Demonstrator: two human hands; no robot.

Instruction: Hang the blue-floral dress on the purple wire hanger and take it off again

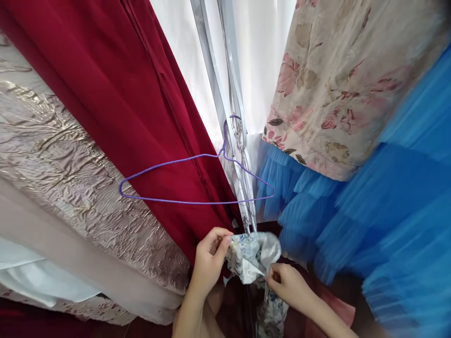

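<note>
A white garment with a blue print (248, 256) hangs between my two hands at the lower middle of the view. My left hand (210, 258) pinches its upper left edge between thumb and fingers. On the other side, my right hand (283, 281) is closed on a fold of the same cloth, lower down. Part of the garment drops below my right hand into the dark area. Above my hands a purple wire hanger (183, 203) hangs with nothing on it, hooked at white and silvery ribbon-like straps (230, 61).
Long clothes hang all around: a dark red length of fabric (141, 117) and a textured beige-gold piece (70, 155) on the left, a floral beige piece (327, 94) and blue ruffled tulle (352, 225) on the right. White fabric (260, 56) hangs behind the straps.
</note>
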